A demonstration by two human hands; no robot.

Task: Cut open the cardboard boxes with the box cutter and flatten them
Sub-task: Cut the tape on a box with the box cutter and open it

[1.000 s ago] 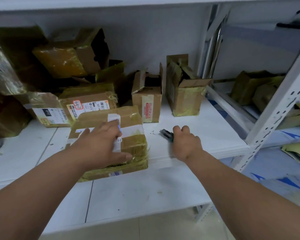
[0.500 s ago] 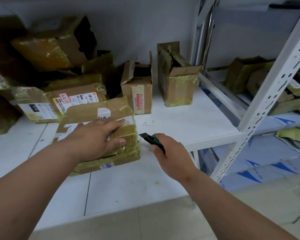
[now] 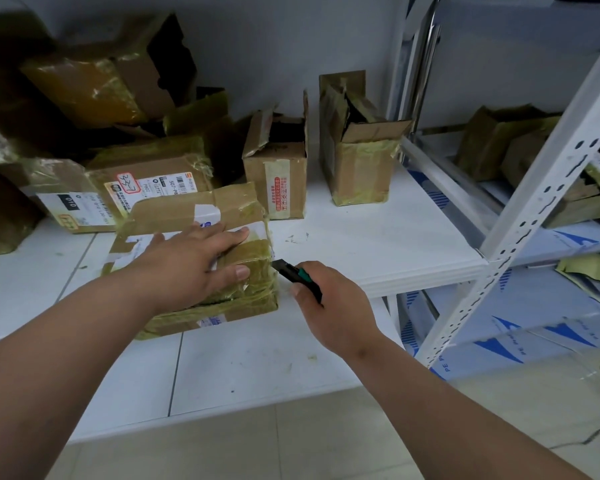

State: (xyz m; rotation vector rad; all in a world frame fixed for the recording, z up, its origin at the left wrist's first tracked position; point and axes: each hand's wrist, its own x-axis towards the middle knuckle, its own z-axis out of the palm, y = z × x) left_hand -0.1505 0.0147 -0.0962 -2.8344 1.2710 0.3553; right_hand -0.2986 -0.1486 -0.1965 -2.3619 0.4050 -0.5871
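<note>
Cardboard box (image 3: 201, 258), flat and glossy with tape, lay under the spread left hand (image 3: 191, 268); right hand (image 3: 333, 303) gripped the slim cutter (image 3: 293, 277), tip toward it.

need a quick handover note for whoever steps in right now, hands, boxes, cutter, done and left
Left hand: flat on top of the brown taped cardboard box at the white shelf's front, steadying it.
Right hand: grips the black and green box cutter, tip at the box's right edge.
Done: no cut visible on this box.
Left: slit its tape, flatten it, then the other boxes behind, including two upright opened ones.
</note>
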